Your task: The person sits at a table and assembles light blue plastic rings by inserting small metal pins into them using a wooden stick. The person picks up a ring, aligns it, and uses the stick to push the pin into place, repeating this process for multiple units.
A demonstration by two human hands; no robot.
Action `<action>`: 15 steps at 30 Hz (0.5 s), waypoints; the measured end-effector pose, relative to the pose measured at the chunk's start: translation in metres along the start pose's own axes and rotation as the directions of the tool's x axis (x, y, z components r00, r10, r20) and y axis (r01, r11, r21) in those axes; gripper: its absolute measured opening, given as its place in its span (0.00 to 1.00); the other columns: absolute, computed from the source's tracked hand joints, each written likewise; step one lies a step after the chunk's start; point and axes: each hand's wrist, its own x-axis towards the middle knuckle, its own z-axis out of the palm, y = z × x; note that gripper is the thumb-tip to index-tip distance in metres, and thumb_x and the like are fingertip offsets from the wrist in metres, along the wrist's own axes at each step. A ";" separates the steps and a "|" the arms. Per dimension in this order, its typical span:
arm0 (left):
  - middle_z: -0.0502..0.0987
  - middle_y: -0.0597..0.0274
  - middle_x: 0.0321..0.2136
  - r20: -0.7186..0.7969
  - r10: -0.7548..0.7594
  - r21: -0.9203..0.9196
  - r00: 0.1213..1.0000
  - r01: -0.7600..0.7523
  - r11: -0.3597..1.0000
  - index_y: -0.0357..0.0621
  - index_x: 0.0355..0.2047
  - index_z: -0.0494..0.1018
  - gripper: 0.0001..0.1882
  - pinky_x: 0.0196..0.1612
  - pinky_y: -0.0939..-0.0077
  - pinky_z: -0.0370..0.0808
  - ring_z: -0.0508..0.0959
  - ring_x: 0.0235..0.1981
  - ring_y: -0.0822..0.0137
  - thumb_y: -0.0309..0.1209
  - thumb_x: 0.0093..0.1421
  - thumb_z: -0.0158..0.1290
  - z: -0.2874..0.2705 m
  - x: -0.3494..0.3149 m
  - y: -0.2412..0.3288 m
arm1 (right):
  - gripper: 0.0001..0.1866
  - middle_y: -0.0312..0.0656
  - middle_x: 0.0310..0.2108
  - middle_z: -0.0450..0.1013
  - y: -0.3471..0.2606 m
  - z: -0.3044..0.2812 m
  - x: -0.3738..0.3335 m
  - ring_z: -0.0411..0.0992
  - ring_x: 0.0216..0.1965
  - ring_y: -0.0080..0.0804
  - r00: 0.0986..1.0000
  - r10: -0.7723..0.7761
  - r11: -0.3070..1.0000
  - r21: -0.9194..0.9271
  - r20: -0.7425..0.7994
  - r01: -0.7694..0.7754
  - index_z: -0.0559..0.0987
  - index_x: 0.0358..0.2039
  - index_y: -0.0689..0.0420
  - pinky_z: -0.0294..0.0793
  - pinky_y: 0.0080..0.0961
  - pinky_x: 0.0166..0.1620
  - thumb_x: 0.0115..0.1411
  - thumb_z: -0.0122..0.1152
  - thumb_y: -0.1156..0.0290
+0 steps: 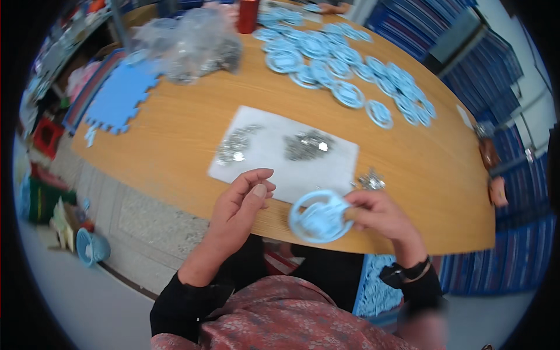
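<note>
My right hand [382, 216] grips the rim of a light-blue round plastic piece [318, 224], an open ring with a raised shape inside it, slightly blurred. It is held over the table's near edge. To its left my left hand [239, 204] is raised with loosely bent fingers and holds nothing that I can see. Just beyond both hands lies a white sheet [274, 149]. On it are two spreads of small shiny metal parts, a left pile [236, 146] and a right pile [306, 146]. A smaller heap of silvery parts [371, 179] sits on the wood beside the sheet, beyond my right hand.
Many similar blue round pieces [348, 93] cover the far right of the wooden table [431, 192]. Clear plastic bags [186, 46] of metal parts and a blue foam mat [119, 96] occupy the far left. A red container [248, 16] stands at the back, near another person's hand [332, 8].
</note>
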 end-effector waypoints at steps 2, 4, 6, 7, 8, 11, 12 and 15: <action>0.76 0.67 0.33 0.153 -0.086 0.068 0.985 0.077 0.995 0.36 0.57 0.70 0.17 0.44 0.79 0.73 0.76 0.37 0.75 0.31 0.71 0.47 0.015 -0.003 -0.003 | 0.14 0.29 0.34 0.76 0.019 0.017 -0.009 0.68 0.29 0.13 0.996 0.013 0.999 0.037 0.084 -0.017 0.80 0.47 0.60 0.68 0.14 0.32 0.65 0.62 0.65; 0.77 0.68 0.32 0.298 -0.197 0.195 0.934 0.142 0.970 0.37 0.55 0.72 0.16 0.41 0.80 0.74 0.75 0.35 0.78 0.31 0.70 0.49 0.029 -0.003 -0.005 | 0.15 0.29 0.33 0.76 0.027 0.022 -0.015 0.68 0.29 0.13 0.985 0.010 0.996 0.088 0.174 -0.026 0.79 0.47 0.60 0.68 0.14 0.33 0.66 0.61 0.64; 0.77 0.71 0.31 0.401 -0.248 0.240 0.882 0.160 0.958 0.37 0.49 0.75 0.13 0.37 0.82 0.73 0.73 0.33 0.82 0.33 0.70 0.50 0.042 -0.001 -0.005 | 0.15 0.29 0.32 0.75 0.036 0.021 -0.021 0.68 0.28 0.14 0.989 -0.012 0.993 0.115 0.149 -0.006 0.79 0.49 0.60 0.68 0.14 0.33 0.66 0.61 0.64; 0.77 0.71 0.30 0.434 -0.288 0.283 0.854 0.175 0.943 0.38 0.48 0.75 0.13 0.37 0.82 0.73 0.73 0.32 0.82 0.33 0.70 0.50 0.045 0.001 -0.006 | 0.16 0.29 0.32 0.75 0.039 0.020 -0.024 0.67 0.28 0.14 0.990 -0.021 0.992 0.128 0.140 0.003 0.79 0.49 0.60 0.68 0.14 0.33 0.67 0.61 0.64; 0.77 0.71 0.30 0.463 -0.327 0.326 0.824 0.185 0.927 0.38 0.46 0.76 0.12 0.36 0.82 0.72 0.73 0.32 0.82 0.33 0.71 0.50 0.050 0.004 -0.007 | 0.16 0.29 0.32 0.75 0.040 0.019 -0.027 0.67 0.28 0.14 0.994 -0.008 0.989 0.147 0.106 -0.008 0.79 0.50 0.60 0.68 0.14 0.33 0.67 0.60 0.64; 0.76 0.73 0.29 0.372 -0.251 0.321 0.894 0.130 0.938 0.37 0.41 0.76 0.12 0.36 0.83 0.71 0.71 0.32 0.83 0.34 0.71 0.50 0.057 0.007 -0.012 | 0.17 0.29 0.35 0.76 0.035 0.009 -0.033 0.68 0.28 0.13 0.999 0.013 0.991 0.137 -0.036 -0.008 0.78 0.52 0.60 0.69 0.12 0.33 0.66 0.62 0.67; 0.75 0.74 0.28 0.320 -0.235 0.322 0.918 0.128 0.938 0.37 0.40 0.76 0.13 0.36 0.83 0.71 0.71 0.31 0.83 0.35 0.71 0.49 0.054 0.009 -0.015 | 0.17 0.29 0.35 0.75 0.033 -0.002 -0.033 0.68 0.28 0.13 0.986 -0.002 0.994 0.111 -0.164 0.020 0.78 0.52 0.59 0.69 0.12 0.33 0.65 0.62 0.67; 0.75 0.74 0.28 0.164 -0.158 0.286 0.974 0.107 0.952 0.36 0.38 0.76 0.12 0.35 0.84 0.70 0.70 0.31 0.83 0.34 0.71 0.49 0.040 0.021 -0.031 | 0.15 0.29 0.32 0.75 0.027 -0.034 -0.030 0.69 0.28 0.15 0.890 -0.103 0.995 -0.040 -0.445 0.095 0.79 0.49 0.60 0.70 0.15 0.33 0.64 0.62 0.68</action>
